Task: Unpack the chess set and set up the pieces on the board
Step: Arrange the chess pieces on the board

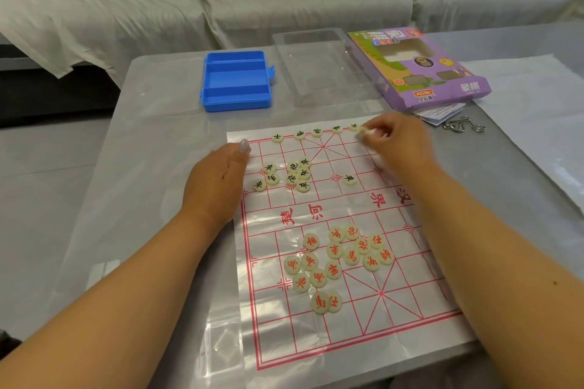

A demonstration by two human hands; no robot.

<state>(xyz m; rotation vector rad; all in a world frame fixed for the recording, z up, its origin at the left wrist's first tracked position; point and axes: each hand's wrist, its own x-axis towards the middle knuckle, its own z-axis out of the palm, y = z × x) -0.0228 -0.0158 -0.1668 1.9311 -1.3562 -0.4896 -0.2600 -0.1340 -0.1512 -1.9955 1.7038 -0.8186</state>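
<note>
While the left hand (218, 180) lies flat, fingers spread, on the left edge of the plastic chess board (344, 325), the right hand (398, 142) pinches a pale piece (363, 131) at the board's far edge; black-lettered pieces (297, 175) sit beyond red-lettered pieces (335, 262); blue box (235, 80) stands open near the table's (151, 142) far edge.

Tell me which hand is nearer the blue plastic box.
Left. The left hand rests on the board's left edge, below the blue plastic box; the right hand is off to the box's right, at the far row.
</note>
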